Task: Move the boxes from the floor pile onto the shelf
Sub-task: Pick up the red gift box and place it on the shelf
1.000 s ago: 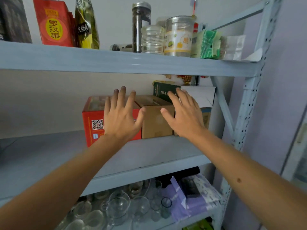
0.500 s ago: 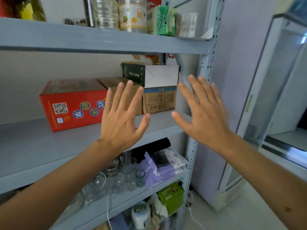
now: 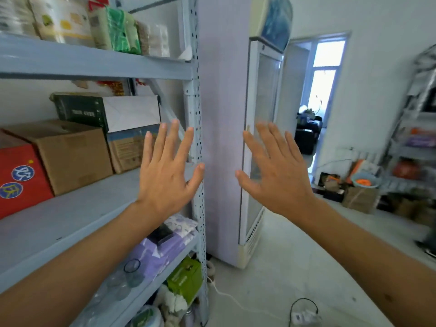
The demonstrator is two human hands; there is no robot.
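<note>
Two hands raised, left hand and right hand both spread and holding nothing, four boxes on shelf

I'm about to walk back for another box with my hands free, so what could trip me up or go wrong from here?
1. A white cable and a black-corded charger lie on the floor near the shelf post; a foot could catch them.
2. The green-and-white box sits stacked on a smaller carton; a new box pushed in beside it might knock it off.
3. The glass-door fridge stands close by; a carried box could bump it.
</note>
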